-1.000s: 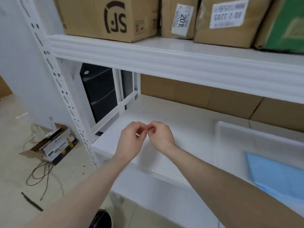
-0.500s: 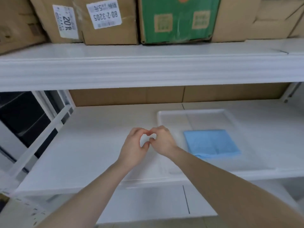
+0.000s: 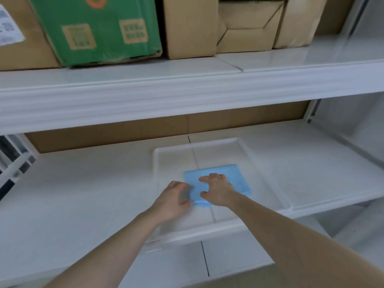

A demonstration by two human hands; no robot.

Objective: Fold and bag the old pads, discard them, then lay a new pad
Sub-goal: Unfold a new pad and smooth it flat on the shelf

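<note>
The left hand [image 3: 173,197] hangs over the left part of the tray [image 3: 268,183], fingers loosely curled and spread, its fingertips at the left edge of the pad [image 3: 239,179]; blur hides whether they touch it, and it grips nothing that can be made out. Just to its right, the right hand [image 3: 216,191] lies over the pad with fingers spread and bent, thumb toward the near edge; whether it presses the pad or hovers cannot be told. The pad, blue and folded flat, sits in the middle of the clear tray, which rests on the lower shelf [image 3: 83,194] of a white rack. On the upper shelf [image 3: 187,88] stand, left to right, a labelled carton [image 3: 18,42], a green box [image 3: 97,28] and brown cartons [image 3: 239,23].
</note>
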